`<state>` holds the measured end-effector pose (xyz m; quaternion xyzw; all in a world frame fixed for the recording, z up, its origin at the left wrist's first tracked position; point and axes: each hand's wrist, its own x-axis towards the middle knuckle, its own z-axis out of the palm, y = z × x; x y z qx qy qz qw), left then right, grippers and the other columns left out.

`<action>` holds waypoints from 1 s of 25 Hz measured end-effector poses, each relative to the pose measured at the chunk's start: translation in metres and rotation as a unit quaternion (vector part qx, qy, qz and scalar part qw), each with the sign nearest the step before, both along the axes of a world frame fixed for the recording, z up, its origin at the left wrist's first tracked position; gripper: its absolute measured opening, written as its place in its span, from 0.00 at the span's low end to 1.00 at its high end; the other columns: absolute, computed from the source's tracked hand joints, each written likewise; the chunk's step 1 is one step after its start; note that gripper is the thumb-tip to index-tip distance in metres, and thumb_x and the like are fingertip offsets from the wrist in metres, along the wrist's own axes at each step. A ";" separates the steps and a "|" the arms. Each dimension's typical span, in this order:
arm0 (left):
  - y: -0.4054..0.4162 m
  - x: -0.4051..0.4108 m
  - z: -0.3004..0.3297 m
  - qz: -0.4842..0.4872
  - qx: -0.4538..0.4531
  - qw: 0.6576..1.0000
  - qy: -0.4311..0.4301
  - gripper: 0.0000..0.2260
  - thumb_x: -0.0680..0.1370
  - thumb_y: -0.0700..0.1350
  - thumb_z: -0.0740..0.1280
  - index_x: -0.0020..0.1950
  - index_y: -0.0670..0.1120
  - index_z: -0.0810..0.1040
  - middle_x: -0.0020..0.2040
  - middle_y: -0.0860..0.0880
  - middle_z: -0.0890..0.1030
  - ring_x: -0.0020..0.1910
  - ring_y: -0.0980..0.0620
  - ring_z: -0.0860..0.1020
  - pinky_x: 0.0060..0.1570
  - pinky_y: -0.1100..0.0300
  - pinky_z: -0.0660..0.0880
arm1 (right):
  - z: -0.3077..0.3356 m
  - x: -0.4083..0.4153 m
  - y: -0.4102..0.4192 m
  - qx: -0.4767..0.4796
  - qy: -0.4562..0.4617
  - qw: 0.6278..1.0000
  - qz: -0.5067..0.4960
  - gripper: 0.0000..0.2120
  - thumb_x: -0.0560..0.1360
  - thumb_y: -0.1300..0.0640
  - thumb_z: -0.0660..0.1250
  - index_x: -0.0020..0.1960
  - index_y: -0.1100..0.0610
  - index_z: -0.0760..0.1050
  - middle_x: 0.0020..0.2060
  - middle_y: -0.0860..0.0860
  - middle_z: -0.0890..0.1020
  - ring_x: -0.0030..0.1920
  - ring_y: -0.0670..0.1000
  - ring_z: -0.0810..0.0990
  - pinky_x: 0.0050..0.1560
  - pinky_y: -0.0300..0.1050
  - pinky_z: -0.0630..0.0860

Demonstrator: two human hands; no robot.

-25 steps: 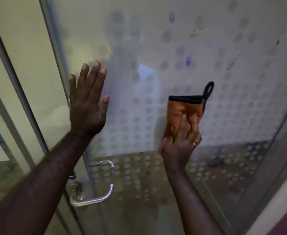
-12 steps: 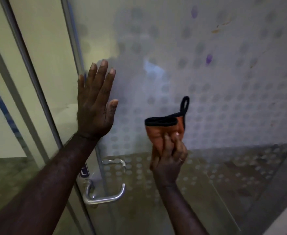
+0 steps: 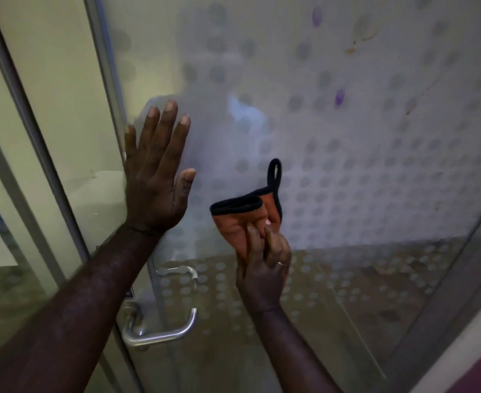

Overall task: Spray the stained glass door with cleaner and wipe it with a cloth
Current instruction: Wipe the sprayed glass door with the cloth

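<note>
A frosted glass door (image 3: 361, 177) with a pattern of grey dots fills the view. Purple spots (image 3: 339, 97) and brownish streaks (image 3: 359, 38) mark its upper right. My left hand (image 3: 155, 177) lies flat on the glass near the door's left edge, fingers spread and pointing up. My right hand (image 3: 264, 265) pinches an orange cloth (image 3: 239, 222) with black trim and a black hanging loop, held against the glass to the right of the left hand. No spray bottle is in view.
A metal lever handle (image 3: 162, 333) sticks out below my left forearm, with a second handle (image 3: 182, 272) seen through the glass behind. A metal door frame (image 3: 37, 137) runs down the left side. Another frame edge (image 3: 460, 279) slants at the lower right.
My right hand has carried the cloth to the left and a little down across the glass, and the cloth has folded over at its top. The left hand stays flat on the glass.
</note>
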<state>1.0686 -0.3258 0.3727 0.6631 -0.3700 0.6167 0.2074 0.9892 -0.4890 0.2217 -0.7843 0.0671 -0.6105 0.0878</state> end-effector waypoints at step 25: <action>-0.144 -0.031 -0.007 0.003 -0.025 0.999 -0.038 0.25 0.83 0.54 0.49 0.78 0.44 0.59 0.76 0.45 0.64 0.78 0.45 0.59 0.76 0.45 0.40 | -0.015 -0.049 -0.210 0.182 -0.034 0.975 -0.118 0.29 0.63 0.59 0.60 0.65 0.57 0.66 0.63 0.64 0.72 0.61 0.62 0.67 0.64 0.63 0.67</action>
